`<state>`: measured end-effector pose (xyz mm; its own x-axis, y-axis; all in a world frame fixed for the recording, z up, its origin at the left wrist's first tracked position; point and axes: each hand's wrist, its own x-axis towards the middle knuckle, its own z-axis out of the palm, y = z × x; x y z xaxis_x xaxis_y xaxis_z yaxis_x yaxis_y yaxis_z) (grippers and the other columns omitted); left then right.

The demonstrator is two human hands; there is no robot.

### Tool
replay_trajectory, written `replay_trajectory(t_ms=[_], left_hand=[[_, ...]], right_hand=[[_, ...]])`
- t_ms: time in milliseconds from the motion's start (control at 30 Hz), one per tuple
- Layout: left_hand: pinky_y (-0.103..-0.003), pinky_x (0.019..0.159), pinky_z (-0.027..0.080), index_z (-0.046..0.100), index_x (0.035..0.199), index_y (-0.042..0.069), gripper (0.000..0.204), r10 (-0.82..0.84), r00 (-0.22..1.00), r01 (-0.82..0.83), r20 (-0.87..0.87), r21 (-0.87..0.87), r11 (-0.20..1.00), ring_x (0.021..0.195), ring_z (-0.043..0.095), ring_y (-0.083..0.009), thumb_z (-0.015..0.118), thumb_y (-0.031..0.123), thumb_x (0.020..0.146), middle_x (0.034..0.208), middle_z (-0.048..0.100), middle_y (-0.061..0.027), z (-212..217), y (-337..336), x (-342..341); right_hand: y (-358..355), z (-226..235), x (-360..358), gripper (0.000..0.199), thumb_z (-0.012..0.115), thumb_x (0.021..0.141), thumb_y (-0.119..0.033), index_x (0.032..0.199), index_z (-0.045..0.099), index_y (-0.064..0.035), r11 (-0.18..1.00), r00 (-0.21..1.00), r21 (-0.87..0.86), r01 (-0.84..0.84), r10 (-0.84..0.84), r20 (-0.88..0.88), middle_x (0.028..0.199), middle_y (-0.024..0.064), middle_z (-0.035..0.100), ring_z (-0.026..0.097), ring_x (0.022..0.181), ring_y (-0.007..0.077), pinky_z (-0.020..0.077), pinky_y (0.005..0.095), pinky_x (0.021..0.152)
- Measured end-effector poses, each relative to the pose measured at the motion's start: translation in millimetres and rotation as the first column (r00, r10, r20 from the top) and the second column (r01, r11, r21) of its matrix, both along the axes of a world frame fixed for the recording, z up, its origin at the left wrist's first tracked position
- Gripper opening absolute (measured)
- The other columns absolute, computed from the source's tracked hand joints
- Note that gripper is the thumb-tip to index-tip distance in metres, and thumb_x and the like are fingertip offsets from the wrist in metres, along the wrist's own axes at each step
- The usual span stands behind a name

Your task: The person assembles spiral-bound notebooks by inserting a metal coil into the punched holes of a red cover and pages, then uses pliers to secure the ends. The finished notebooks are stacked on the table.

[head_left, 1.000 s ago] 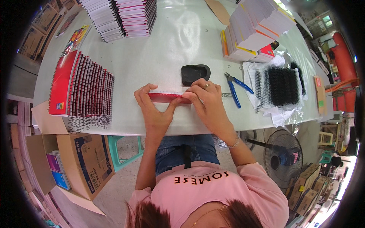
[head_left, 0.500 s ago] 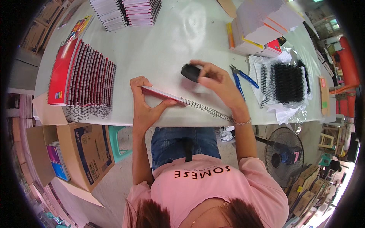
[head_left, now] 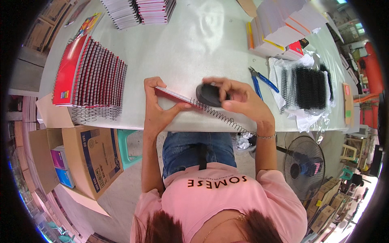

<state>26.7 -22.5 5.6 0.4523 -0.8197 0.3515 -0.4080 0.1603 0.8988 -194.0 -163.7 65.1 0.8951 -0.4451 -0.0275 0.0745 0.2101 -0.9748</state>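
My left hand (head_left: 157, 108) is closed on a thin notebook (head_left: 173, 95) with a red cover, pinching it between thumb and fingers so its edge faces up. A dark wire spiral coil (head_left: 225, 117) enters the notebook's right end. The rest of the coil trails toward my right wrist. In my right hand (head_left: 245, 99) is a black, rounded, oval block (head_left: 207, 95), held just beside the coil where it meets the notebook; whether they touch I cannot tell. My right fingers are slightly blurred and curl around the block.
Red spiral notebooks (head_left: 99, 77) stand in a row at left; more stacks (head_left: 156, 11) sit at the far side. Blue-handled pliers (head_left: 263, 82) lie right, beside black coils (head_left: 310, 88) on white wrapping. Paper stacks (head_left: 277, 26) stand far right. Below the table are a carton (head_left: 95, 160) and a fan (head_left: 304, 166).
My right hand has brought the black block nearer to me, down beside the coil at the notebook's end. My left hand still holds the notebook. The whole view has shifted slightly.
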Motion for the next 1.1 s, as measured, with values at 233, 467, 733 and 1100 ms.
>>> replay_trajectory(t_ms=[233,467,733,1100], left_hand=[[-0.031,0.099,0.035,0.041,0.112,0.009,0.079,-0.017,0.998,0.017,-0.067,-0.002,1.000,0.105,0.042,-0.0184,0.096,0.020,0.056,0.107,0.037,-0.0034,0.3,1.5,-1.9],[-0.033,0.101,0.035,0.039,0.115,0.013,0.081,-0.027,0.999,0.027,-0.037,0.018,0.999,0.105,0.043,-0.0172,0.094,0.014,0.056,0.108,0.037,-0.0017,-2.6,1.6,-0.6],[-0.031,0.093,0.039,0.044,0.112,0.005,0.075,0.048,0.999,-0.048,-0.014,-0.013,0.999,0.102,0.045,-0.0199,0.096,0.021,0.060,0.107,0.040,-0.0058,3.3,-2.2,-10.9],[-0.032,0.086,0.044,0.045,0.115,0.002,0.072,0.193,0.980,-0.192,0.035,-0.048,0.980,0.099,0.047,-0.0203,0.094,0.019,0.065,0.108,0.041,-0.0079,7.4,-7.3,-38.2]], right_hand=[[13.0,-3.5,9.2,0.025,0.081,0.079,-0.020,0.094,0.067,-0.0062,0.952,0.959,-0.250,0.177,-0.224,-0.176,0.144,0.0178,0.050,0.052,0.125,0.0224,0.0382,0.0330,0.106],[9.4,1.8,4.6,0.023,0.081,0.079,-0.017,0.094,0.067,-0.0063,0.926,0.971,-0.371,0.074,-0.152,-0.185,0.144,0.0174,0.050,0.051,0.125,0.0209,0.0367,0.0333,0.108],[14.3,-8.1,11.3,0.027,0.081,0.079,-0.025,0.099,0.070,-0.0116,0.492,0.785,-0.825,0.278,-0.612,-0.100,0.146,0.0211,0.047,0.043,0.136,0.0369,0.0330,0.0423,0.112],[47.7,16.4,17.2,0.016,0.072,0.087,-0.022,0.101,0.071,-0.0137,0.310,0.825,-0.945,0.102,-0.558,-0.094,0.103,0.0002,0.065,0.058,0.103,0.0196,0.0241,0.0467,0.108]])
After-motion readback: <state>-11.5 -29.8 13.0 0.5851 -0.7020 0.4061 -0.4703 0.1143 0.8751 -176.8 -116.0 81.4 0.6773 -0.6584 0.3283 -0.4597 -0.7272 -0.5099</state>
